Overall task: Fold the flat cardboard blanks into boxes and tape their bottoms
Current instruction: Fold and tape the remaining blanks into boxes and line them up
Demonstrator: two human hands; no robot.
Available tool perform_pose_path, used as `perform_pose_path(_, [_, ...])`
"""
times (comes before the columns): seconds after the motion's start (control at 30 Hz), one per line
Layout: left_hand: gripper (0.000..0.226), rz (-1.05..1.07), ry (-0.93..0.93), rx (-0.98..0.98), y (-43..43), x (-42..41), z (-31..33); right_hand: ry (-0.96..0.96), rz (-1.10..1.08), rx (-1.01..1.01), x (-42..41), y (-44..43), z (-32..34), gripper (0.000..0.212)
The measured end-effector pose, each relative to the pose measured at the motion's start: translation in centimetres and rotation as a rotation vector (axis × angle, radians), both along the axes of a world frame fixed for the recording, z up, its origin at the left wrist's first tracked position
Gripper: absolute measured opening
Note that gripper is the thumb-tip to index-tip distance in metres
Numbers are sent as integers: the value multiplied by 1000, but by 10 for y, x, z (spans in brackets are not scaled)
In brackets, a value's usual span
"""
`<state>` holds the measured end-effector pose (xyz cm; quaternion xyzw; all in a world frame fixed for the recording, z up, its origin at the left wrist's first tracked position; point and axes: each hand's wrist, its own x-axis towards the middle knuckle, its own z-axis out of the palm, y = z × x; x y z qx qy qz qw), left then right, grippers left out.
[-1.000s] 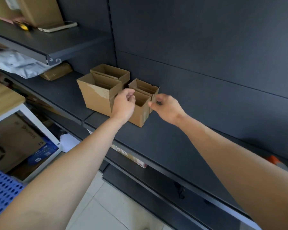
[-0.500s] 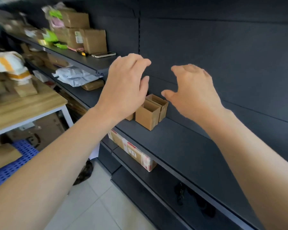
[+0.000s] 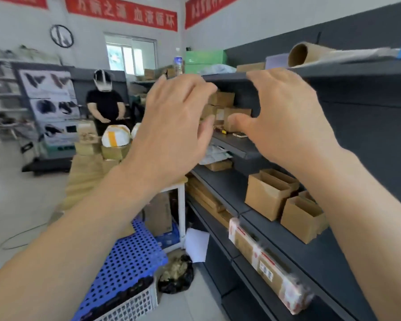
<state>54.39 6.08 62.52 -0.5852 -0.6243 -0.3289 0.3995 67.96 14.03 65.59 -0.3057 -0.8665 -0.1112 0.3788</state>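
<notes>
Left hand (image 3: 171, 126) and right hand (image 3: 287, 121) were both raised mid-air, just apart. Fingers were spread and loosely bent, gripping nothing. Folded boxes (image 3: 264, 198) stood open-topped on the dark shelf (image 3: 322, 258), near its front edge, under the right forearm. A person (image 3: 104, 105) in black stood in the far background.

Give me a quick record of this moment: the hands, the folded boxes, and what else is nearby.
Left hand: raised, fingers spread, holding nothing
Right hand: raised beside it, fingers loosely curved, holding nothing
Open-topped brown cardboard boxes: upright on the dark grey metal shelf, apart from both hands
Pale smartphone: lying on a higher shelf
Blue perforated plastic pallet: lower left of the view
Second person in black top: standing in the background
</notes>
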Motion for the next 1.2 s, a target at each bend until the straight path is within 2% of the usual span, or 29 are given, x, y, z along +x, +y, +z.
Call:
perform_pose_path(0.27, [37, 235, 25, 58, -121, -129, 21, 56, 234, 2, -154, -93, 19, 56])
perform_pose_path(0.5, [37, 411, 46, 56, -159, -206, 14, 46, 358, 2, -246, -116, 20, 56])
perform_pose_path(0.83, [39, 636, 42, 82, -116, -302, -5, 73, 575, -24, -364, -58, 3, 64])
perform_pose_path(1.2, [41, 852, 73, 3, -59, -411, -40, -64, 667, 3, -504, 11, -37, 57])
